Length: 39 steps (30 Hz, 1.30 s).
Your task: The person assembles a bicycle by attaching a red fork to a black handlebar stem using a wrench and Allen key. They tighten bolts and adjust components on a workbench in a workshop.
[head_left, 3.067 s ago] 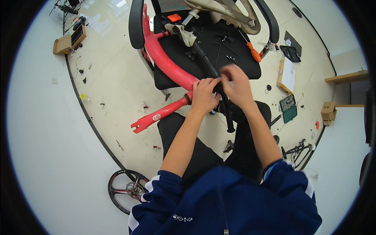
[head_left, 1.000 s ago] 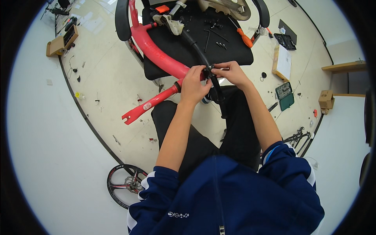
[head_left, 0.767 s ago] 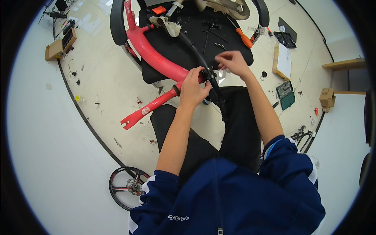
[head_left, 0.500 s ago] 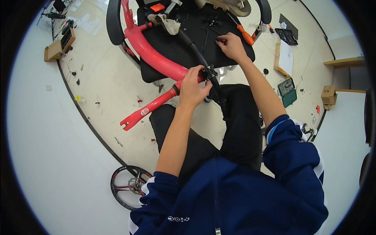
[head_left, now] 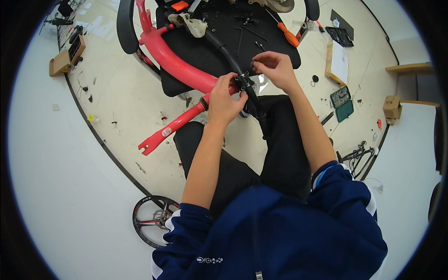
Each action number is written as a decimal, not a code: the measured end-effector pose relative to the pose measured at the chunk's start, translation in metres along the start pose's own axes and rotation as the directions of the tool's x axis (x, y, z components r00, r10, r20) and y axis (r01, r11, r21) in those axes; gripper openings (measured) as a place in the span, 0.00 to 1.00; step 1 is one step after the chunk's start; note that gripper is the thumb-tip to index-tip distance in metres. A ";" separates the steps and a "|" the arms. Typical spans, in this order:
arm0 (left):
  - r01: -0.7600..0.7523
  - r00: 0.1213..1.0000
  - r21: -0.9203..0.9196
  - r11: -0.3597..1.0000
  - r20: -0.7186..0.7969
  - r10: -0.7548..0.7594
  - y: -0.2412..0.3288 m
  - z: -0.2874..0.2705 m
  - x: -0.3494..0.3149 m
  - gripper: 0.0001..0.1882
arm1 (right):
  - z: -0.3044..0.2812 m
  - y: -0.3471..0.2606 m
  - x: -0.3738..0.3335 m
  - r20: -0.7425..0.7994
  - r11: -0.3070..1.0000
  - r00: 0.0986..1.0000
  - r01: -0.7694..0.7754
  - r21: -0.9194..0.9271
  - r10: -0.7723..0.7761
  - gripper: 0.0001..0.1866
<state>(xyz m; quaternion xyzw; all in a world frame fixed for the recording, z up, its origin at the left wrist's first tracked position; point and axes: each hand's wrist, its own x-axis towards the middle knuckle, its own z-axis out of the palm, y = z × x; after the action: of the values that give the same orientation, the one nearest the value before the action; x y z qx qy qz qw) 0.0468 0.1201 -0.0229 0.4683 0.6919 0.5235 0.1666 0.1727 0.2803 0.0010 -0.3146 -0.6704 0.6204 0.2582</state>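
Note:
A red bicycle frame (head_left: 179,67) with its red fork (head_left: 170,129) lies across the black chair seat (head_left: 184,86) and over toward my knees. A black handlebar (head_left: 228,57) crosses the frame's near end, held in a black stem clamp (head_left: 244,81). My left hand (head_left: 223,102) is closed around the stem beside the clamp, thumb on the near side and fingers on the far side. Just right of the clamp, above the seat's edge, my right hand (head_left: 276,70) pinches a small dark piece, perhaps a bolt; its shape is too small to make out.
On the seat lie hex keys (head_left: 239,41), small bolts (head_left: 260,45) and an orange-handled screwdriver (head_left: 289,35). Chair armrests (head_left: 126,28) rise on both sides. A spoked wheel (head_left: 154,219), a cardboard box (head_left: 60,63), a green case (head_left: 344,111) and scattered small parts are on the floor.
My right hand has come off the seat toward the stem clamp, now pinching a small dark piece. My left hand stays at the stem. The whole view has shifted slightly.

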 end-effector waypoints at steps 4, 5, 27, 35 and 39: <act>-0.008 1.000 -0.005 1.000 0.000 0.008 0.002 -0.001 0.000 0.24 | 0.007 -0.002 -0.013 0.031 0.993 0.999 0.043 -0.114 -0.039 0.09; -0.009 1.000 -0.010 1.000 0.001 0.009 0.003 -0.001 0.001 0.24 | 0.008 -0.001 -0.012 0.037 0.985 0.998 0.056 -0.165 -0.050 0.09; -0.007 1.000 0.008 1.000 -0.001 0.007 0.001 -0.001 -0.001 0.24 | 0.019 -0.024 -0.007 0.413 0.324 0.896 0.443 -0.836 -0.160 0.11; -0.008 1.000 0.010 1.000 -0.003 0.008 0.003 -0.003 -0.001 0.24 | 0.009 -0.031 -0.013 0.387 0.355 0.896 0.442 -0.824 -0.218 0.08; -0.011 1.000 -0.032 0.999 0.002 0.011 0.001 -0.001 -0.002 0.24 | 0.005 -0.038 -0.015 0.502 0.376 0.847 0.528 -0.761 -0.174 0.11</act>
<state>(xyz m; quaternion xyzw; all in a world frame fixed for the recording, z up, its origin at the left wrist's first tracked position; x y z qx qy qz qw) 0.0471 0.1179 -0.0219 0.4697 0.6807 0.5351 0.1721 0.1749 0.2645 0.0395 -0.1364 -0.9759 0.1565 0.0664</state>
